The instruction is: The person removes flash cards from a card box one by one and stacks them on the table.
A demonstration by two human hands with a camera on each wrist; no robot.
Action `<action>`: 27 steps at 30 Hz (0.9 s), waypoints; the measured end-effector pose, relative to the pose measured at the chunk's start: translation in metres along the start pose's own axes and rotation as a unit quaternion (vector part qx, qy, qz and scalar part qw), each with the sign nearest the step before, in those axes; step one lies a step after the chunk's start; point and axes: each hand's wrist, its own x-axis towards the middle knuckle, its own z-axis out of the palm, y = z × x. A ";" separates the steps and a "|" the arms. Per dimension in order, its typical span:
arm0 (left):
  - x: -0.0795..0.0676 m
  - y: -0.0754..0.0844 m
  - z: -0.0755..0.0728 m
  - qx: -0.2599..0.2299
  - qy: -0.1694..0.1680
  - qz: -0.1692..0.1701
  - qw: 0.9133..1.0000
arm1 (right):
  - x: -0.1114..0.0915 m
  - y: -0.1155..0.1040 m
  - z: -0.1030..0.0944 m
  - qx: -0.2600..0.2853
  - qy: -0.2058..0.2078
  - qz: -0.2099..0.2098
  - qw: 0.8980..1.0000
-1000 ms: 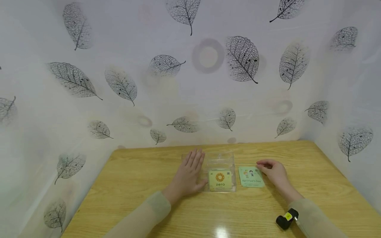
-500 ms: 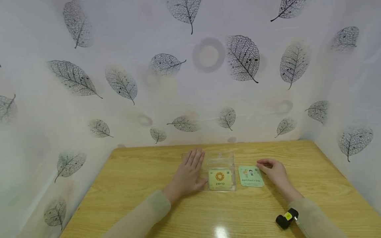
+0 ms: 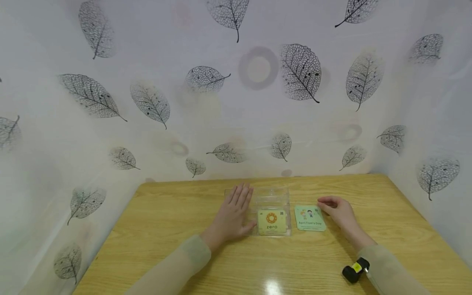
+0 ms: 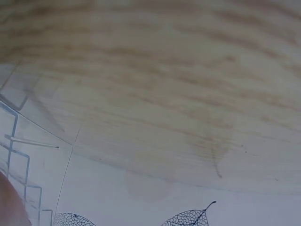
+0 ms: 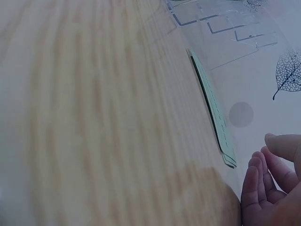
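My left hand (image 3: 231, 215) lies with straight fingers on the left part of a clear plastic card holder (image 3: 272, 199). In the holder's front right compartment sits a yellow-green card (image 3: 272, 222) printed "zero", with an orange ring on it. Just right of the holder lies a pale green card (image 3: 310, 219) reading "April Fool's Day". The right wrist view shows its edge as a thin stack of cards (image 5: 210, 108). By that stack's far right corner my right hand (image 3: 340, 212) rests on the table, fingers loosely bent; in the right wrist view a gap separates the fingertips from the cards.
The wooden table (image 3: 173, 229) meets a pale leaf-printed curtain (image 3: 236, 110) at the back and on both sides. A black device (image 3: 355, 271) with a yellow patch is strapped at the right sleeve. The stepped holder edges (image 4: 19, 155) appear in the left wrist view.
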 end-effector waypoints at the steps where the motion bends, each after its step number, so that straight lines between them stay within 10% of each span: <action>1: 0.000 0.000 0.000 0.000 0.000 -0.001 1.000 | 0.000 0.000 0.000 0.001 0.001 0.001 1.000; 27: -0.001 -0.001 -0.005 -0.008 -0.018 -0.003 1.000 | -0.005 -0.014 0.000 -0.007 -0.036 -0.012 0.999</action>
